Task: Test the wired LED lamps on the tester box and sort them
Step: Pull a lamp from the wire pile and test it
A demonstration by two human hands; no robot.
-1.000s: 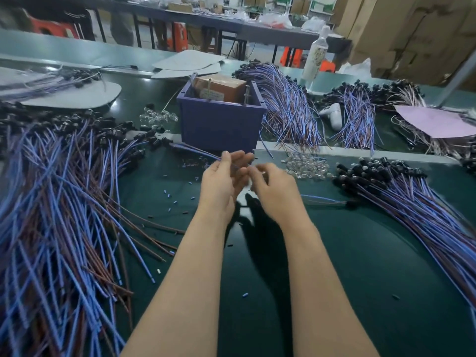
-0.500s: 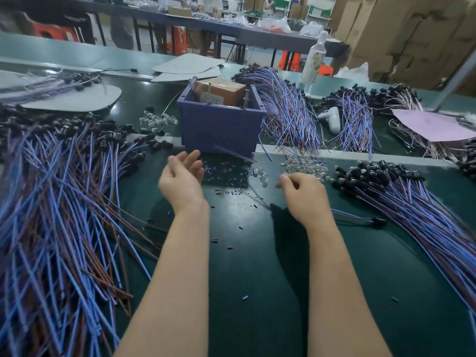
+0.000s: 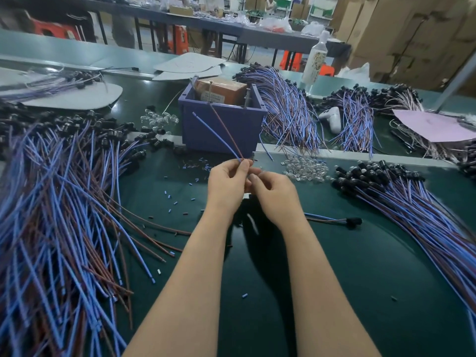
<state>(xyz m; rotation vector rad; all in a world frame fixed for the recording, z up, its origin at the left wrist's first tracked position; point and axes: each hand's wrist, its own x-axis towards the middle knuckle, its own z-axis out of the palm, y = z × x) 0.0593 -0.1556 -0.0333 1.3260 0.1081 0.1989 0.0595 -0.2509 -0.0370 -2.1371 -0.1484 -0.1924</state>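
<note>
My left hand pinches a wired LED lamp near its lamp end. Its blue and brown wires rise up and to the left, and the brown tip reaches the top of the purple tester box. My right hand sits close beside the left with curled fingers at the same lamp; what it pinches is hidden. A big heap of blue and brown wired lamps lies to the left, and another pile fans out on the right. One single lamp lies just right of my right wrist.
Loose clear LED lenses lie right of the box, more of them to its left. Further wire bundles and a white handheld device lie behind the divider. A pink sheet and a bottle stand far right. Small wire offcuts dot the green mat.
My hands were apart half a second ago, the left one open. They have come together in front of the box, holding one lamp with its wires raised toward the box.
</note>
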